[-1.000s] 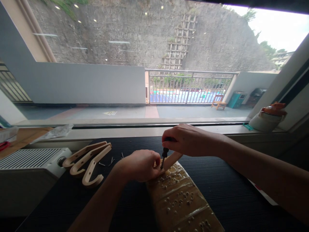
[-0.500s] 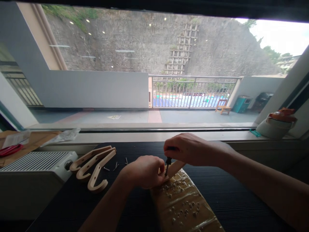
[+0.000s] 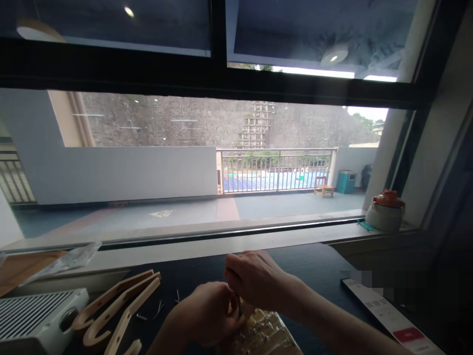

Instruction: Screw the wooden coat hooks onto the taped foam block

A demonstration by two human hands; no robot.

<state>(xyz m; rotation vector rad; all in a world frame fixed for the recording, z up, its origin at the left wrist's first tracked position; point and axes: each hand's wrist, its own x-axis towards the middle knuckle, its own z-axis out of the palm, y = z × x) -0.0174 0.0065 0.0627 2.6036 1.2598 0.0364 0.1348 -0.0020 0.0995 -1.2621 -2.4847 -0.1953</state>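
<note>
My right hand (image 3: 254,276) is closed round a screwdriver, its handle mostly hidden in my fist and its dark shaft (image 3: 240,306) pointing down. Close beside it, my left hand (image 3: 205,313) pinches a wooden hook, largely covered by my fingers. Under both hands lies a block wrapped in brown tape (image 3: 268,335), dotted with many small screws or holes. To the left rest several pale wooden hooks: one long hook (image 3: 125,292) and another nearer hook (image 3: 130,311) with drilled holes. Loose screws (image 3: 158,310) lie between these hooks and my left forearm.
The dark table (image 3: 306,261) stands against a windowsill (image 3: 177,251). A phone-like device with a lit screen (image 3: 386,313) lies at the right. A lidded jar (image 3: 386,214) sits on the sill. A white radiator (image 3: 40,315) and plastic wrapping (image 3: 72,259) are at the left.
The camera has tilted up and shifted, so the table sits lower and the lit device has come into view. Both hands stay together at the block, the right still gripping the screwdriver.
</note>
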